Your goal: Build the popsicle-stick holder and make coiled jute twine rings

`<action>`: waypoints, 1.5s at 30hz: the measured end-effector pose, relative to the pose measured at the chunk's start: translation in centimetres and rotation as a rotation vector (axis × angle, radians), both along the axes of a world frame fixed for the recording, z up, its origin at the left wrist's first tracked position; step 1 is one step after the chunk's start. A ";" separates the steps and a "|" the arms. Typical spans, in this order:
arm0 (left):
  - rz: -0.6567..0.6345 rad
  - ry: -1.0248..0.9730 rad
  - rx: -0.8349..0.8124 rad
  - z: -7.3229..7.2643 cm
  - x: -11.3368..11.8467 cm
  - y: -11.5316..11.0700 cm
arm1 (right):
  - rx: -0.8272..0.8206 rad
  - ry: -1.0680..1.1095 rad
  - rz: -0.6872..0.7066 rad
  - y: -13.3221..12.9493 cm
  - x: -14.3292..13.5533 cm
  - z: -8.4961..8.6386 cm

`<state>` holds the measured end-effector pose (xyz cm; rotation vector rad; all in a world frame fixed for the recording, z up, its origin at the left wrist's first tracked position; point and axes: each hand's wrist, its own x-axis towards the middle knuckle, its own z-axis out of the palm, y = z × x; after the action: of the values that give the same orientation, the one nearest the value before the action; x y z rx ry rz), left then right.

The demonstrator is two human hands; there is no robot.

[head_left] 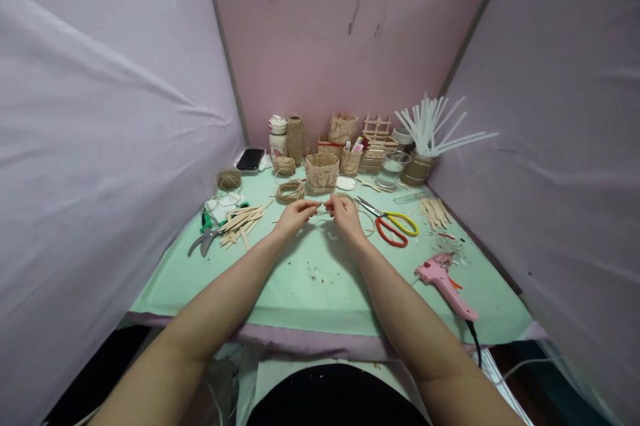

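Over green surface (pixel 300 299), at six o'clock from the basket (pixel 321 176), likely limp twine (pixel 323 213), best held near its ends, is pinched by left hand (pixel 299 214) and right hand (pixel 343 211).

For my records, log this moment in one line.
left hand: pinching cord | right hand: pinching cord | scissors: right of hands | glue gun: lying at right

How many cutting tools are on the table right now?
2: red-and-yellow-handled metal scissors, right of the right hand, and green-handled metal shears, on the left of the green table, partly covered by pale wooden sticks. Others may be hidden.
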<state>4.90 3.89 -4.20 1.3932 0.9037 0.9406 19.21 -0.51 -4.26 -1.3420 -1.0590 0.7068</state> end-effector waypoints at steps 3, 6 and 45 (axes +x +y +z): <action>-0.059 -0.064 0.039 0.3 -0.1 0.0 | -0.050 0.035 0.007 -0.1 -0.1 0.2; -0.161 -0.092 0.059 0.5 -0.1 -0.1 | -0.148 0.207 0.072 -0.3 -0.3 0.6; -0.256 -0.108 -0.153 1.3 -0.5 -0.8 | -0.023 0.020 0.181 -0.9 -0.7 0.5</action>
<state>4.44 3.13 -2.91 1.2790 0.6825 0.7288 18.55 -1.41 -3.77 -1.2664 -1.1691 0.8676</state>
